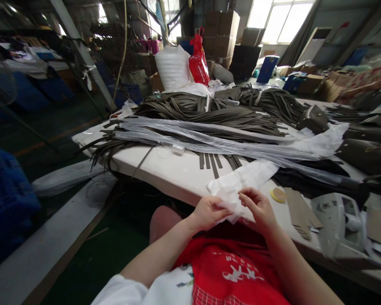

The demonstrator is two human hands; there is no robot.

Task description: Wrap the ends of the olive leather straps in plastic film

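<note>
My left hand and my right hand both pinch the near end of a white crinkled paper wrap that lies over the front edge of the white table. The fingers of each hand are closed on the paper. Short grey strap pieces lie on the table just beyond the paper. A large heap of long grey-green straps fills the middle of the table, with clear plastic sleeves across it.
A tape dispenser, tan card pieces and a round yellow disc lie to the right. Dark bags sit at far right. White sacks and a red bag stand behind. A blue crate sits on the floor at left.
</note>
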